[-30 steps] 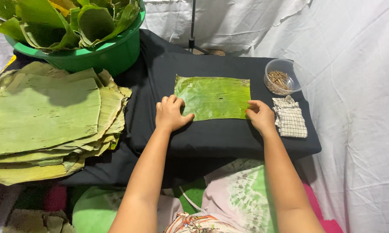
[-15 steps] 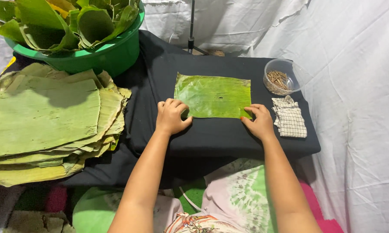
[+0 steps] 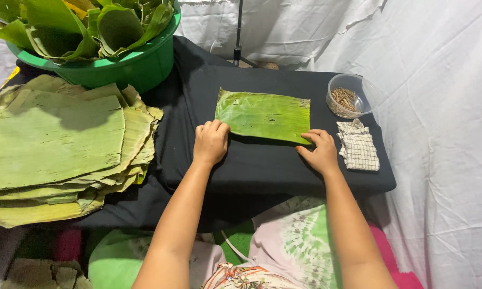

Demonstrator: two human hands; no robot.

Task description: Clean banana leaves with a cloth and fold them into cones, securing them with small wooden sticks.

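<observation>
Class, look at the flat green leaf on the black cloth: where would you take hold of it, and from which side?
Probably the near long edge of the leaf, from the person's side: it lies flat, and the left hand and right hand already sit at its near corners.
</observation>
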